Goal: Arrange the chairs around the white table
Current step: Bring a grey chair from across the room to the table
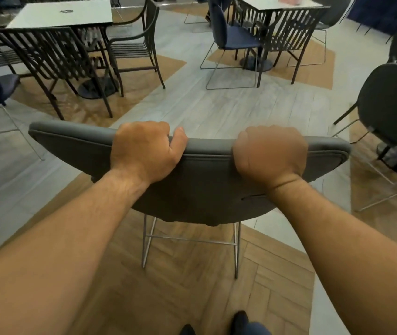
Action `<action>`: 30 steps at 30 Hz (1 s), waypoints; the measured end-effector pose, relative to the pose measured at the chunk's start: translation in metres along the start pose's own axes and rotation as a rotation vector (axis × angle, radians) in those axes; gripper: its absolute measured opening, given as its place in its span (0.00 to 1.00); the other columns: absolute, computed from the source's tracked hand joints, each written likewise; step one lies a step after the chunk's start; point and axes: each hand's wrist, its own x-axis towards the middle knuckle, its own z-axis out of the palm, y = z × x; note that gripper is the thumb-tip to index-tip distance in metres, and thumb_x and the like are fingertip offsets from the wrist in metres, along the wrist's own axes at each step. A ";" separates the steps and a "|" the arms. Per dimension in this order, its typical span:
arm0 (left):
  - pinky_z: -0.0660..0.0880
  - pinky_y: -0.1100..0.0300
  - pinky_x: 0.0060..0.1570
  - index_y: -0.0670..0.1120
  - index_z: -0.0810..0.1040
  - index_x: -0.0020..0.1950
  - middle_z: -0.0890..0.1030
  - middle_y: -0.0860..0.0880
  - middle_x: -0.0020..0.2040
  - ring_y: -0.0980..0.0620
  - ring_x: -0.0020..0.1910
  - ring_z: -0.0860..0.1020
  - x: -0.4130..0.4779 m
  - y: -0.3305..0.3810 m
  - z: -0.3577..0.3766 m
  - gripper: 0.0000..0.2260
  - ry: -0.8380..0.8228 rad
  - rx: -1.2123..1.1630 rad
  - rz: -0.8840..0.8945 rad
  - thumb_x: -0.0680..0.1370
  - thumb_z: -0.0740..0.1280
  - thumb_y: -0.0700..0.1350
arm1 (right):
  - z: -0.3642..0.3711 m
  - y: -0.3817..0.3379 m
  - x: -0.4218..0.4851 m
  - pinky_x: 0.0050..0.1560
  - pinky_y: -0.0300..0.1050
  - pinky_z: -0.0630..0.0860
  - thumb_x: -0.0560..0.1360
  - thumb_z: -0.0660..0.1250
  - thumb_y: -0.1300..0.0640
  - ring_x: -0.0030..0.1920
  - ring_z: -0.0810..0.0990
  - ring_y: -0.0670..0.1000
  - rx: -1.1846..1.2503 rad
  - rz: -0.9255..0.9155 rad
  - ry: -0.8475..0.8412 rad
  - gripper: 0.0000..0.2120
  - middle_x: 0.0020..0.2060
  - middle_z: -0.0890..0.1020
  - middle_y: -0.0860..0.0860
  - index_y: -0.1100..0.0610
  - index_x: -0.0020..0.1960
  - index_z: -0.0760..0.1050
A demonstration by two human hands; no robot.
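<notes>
Open floor (216,105) at twelve o'clock: a broad grey lane between two furnished clusters, wide enough by the look of it to walk a chair through. White surface (59,13) at eleven o'clock, ringed closely by slatted metal chairs (54,56). Second pale surface (277,4) at one o'clock, with a blue chair (231,37) just beside. No telling which of the two is the goal. Dark chair (391,112) at three o'clock, near the right end of the load, with wire legs reaching toward the lane.

Grey chair (192,184) dead centre, just in front of the body, well apart from either surface, backrest toward the camera. Left hand (144,151) and right hand (271,151) clenched over the backrest's top edge, with fingers (151,129) curled over the far side and mostly hidden. Thin metal legs (190,240) below at six o'clock; on the floor or lifted, impossible to tell.

Keep both grips even and lift rather than drag. Head for twelve o'clock first, then turn toward the chosen surface. Mind the backrest's wide corner near three o'clock, and the feet (241,320) at six.
</notes>
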 end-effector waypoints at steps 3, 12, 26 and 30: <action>0.73 0.52 0.37 0.46 0.73 0.31 0.70 0.49 0.25 0.49 0.25 0.68 0.004 0.007 0.003 0.27 -0.025 0.031 -0.019 0.80 0.47 0.59 | 0.004 0.010 0.001 0.34 0.42 0.61 0.78 0.52 0.49 0.25 0.64 0.50 0.017 -0.015 0.015 0.20 0.25 0.66 0.49 0.55 0.30 0.68; 0.72 0.50 0.35 0.44 0.75 0.32 0.72 0.47 0.26 0.46 0.26 0.71 0.028 0.056 0.022 0.28 -0.009 0.085 -0.092 0.80 0.47 0.58 | 0.020 0.072 0.018 0.35 0.43 0.61 0.77 0.54 0.50 0.26 0.63 0.50 0.068 -0.076 0.062 0.20 0.26 0.65 0.48 0.56 0.30 0.70; 0.70 0.50 0.37 0.45 0.74 0.31 0.73 0.47 0.27 0.46 0.27 0.69 0.067 0.113 0.052 0.25 0.058 0.173 -0.253 0.80 0.49 0.56 | 0.045 0.145 0.048 0.35 0.44 0.65 0.78 0.56 0.50 0.26 0.65 0.50 0.223 -0.176 0.041 0.19 0.25 0.70 0.51 0.55 0.30 0.69; 0.69 0.51 0.36 0.46 0.73 0.31 0.72 0.47 0.27 0.46 0.27 0.69 0.068 0.115 0.054 0.25 0.095 0.158 -0.261 0.80 0.49 0.57 | 0.049 0.150 0.047 0.35 0.45 0.66 0.78 0.57 0.50 0.26 0.67 0.51 0.246 -0.186 0.063 0.19 0.25 0.73 0.52 0.55 0.31 0.71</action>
